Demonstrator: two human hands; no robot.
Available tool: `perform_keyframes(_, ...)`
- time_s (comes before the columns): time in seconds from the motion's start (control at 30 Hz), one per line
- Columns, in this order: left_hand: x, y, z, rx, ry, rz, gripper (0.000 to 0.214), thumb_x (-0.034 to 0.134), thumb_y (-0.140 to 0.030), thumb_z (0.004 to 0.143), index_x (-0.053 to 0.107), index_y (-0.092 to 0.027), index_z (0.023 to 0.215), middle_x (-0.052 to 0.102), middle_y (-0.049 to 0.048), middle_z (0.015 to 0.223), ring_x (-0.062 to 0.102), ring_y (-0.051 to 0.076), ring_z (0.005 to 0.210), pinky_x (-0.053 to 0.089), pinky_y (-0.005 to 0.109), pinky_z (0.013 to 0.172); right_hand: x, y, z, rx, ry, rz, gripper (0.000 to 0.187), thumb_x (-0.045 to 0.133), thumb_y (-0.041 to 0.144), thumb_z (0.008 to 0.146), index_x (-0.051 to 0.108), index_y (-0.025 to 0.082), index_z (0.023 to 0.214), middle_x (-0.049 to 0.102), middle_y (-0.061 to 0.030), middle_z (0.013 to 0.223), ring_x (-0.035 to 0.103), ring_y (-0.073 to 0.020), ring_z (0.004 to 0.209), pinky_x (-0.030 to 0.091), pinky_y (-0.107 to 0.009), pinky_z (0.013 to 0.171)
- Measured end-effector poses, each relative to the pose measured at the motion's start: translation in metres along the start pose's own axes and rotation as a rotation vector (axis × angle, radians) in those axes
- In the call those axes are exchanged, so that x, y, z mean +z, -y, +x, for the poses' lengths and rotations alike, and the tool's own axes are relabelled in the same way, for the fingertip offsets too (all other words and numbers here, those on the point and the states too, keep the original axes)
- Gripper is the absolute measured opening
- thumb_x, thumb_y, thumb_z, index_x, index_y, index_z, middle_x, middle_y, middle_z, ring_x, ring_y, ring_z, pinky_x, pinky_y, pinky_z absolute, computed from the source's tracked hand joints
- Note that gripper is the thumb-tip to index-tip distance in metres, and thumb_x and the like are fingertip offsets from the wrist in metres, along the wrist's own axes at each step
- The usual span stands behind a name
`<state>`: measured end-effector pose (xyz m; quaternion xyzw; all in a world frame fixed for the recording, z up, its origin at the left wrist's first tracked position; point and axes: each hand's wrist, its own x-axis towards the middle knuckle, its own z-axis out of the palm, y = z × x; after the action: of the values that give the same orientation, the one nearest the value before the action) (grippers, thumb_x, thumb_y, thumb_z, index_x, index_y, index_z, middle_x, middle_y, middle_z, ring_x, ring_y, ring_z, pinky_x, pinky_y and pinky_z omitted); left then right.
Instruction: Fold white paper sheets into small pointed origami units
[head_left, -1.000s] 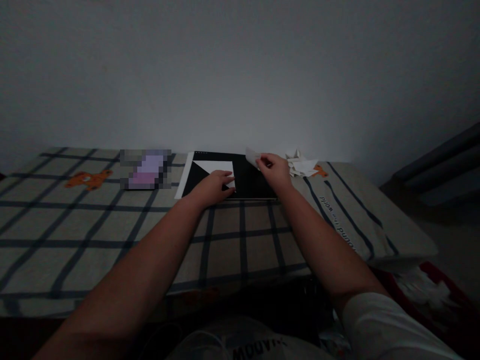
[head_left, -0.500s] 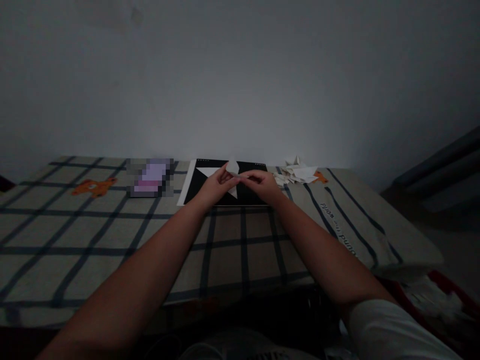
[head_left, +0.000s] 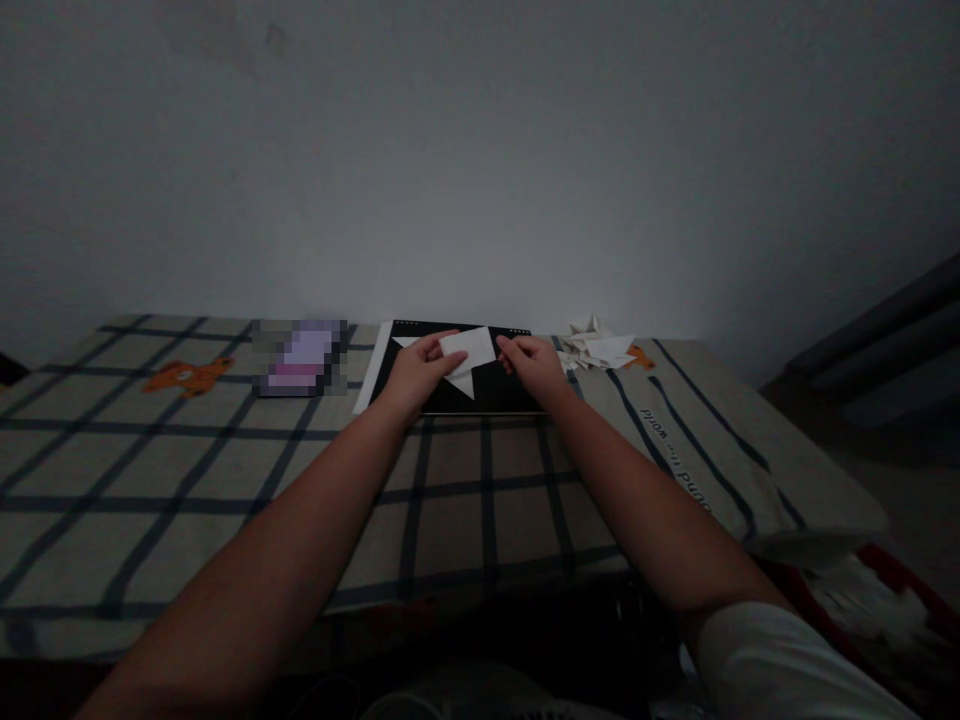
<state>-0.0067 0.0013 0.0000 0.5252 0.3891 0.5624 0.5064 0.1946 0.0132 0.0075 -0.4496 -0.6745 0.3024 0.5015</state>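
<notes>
My left hand (head_left: 412, 377) grips a small folded piece of white paper (head_left: 471, 346) by its left end, thumb on top and fingers behind. The paper is spread out facing me, roughly a rectangle. Just off its right edge is my right hand (head_left: 536, 362), with fingers curled together and nothing visible in them. Under both hands lies a black flat pad or folder (head_left: 510, 392) with a white strip along its left side. A white pointed shape (head_left: 463, 384) shows on it below the paper; whether it is printed or loose I cannot tell.
A pile of folded white paper pieces (head_left: 596, 347) lies right of the pad. To the left rests a phone (head_left: 301, 355), its picture blurred. The checked cloth (head_left: 322, 480) covers the table, which meets a plain wall (head_left: 480, 180). A red container (head_left: 892, 570) stands low at right.
The white paper has turned from a curled, upright position to lying flatter and wider. My right hand has let go of it and moved slightly right; my left hand keeps hold.
</notes>
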Motion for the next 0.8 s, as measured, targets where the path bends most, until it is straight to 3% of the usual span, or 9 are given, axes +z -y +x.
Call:
perform_keyframes(0.1,-0.0004,0.0005,0.0,-0.003,-0.002,0.01,0.058,0.083,-0.029,0.067,0.066,-0.014,0.121,0.074,0.0131,0.117,0.07,0.025,0.107,0.052,0.044,0.1,0.0002,-0.0006,0.0022,0.038,-0.024,0.063,0.041,0.064,0.061,0.08,0.063,0.02,0.076,0.058,0.0022,0.06,0.053,-0.0129,0.056,0.042,-0.027,0.056)
perform_keyframes(0.2,-0.0007,0.0006,-0.0002,-0.017,0.006,0.013,0.059,0.084,-0.027,0.066,0.066,-0.014,0.121,0.074,0.0129,0.117,0.071,0.025,0.107,0.052,0.044,0.101,0.0021,-0.0011,0.0015,0.037,0.076,0.073,0.036,0.066,0.054,0.079,0.068,0.019,0.085,0.064,0.0003,0.068,0.054,-0.0128,0.059,0.044,-0.026,0.057)
perform_keyframes(0.4,0.0,-0.0013,-0.001,-0.026,0.008,0.055,0.056,0.083,-0.025,0.067,0.067,-0.013,0.12,0.074,0.0136,0.119,0.07,0.025,0.109,0.051,0.044,0.104,0.004,0.0,-0.0017,-0.023,0.126,-0.015,0.027,0.066,0.044,0.08,0.072,0.018,0.085,0.07,-0.0027,0.075,0.058,-0.0139,0.064,0.046,-0.028,0.062)
perform_keyframes(0.8,-0.001,0.0002,-0.0003,-0.015,0.034,0.1,0.048,0.08,-0.025,0.071,0.068,-0.014,0.116,0.074,0.0134,0.12,0.07,0.025,0.11,0.052,0.045,0.102,0.0007,0.0001,-0.0024,-0.034,0.176,-0.076,0.028,0.062,0.043,0.085,0.071,0.018,0.076,0.068,-0.0016,0.068,0.058,-0.014,0.064,0.044,-0.028,0.064)
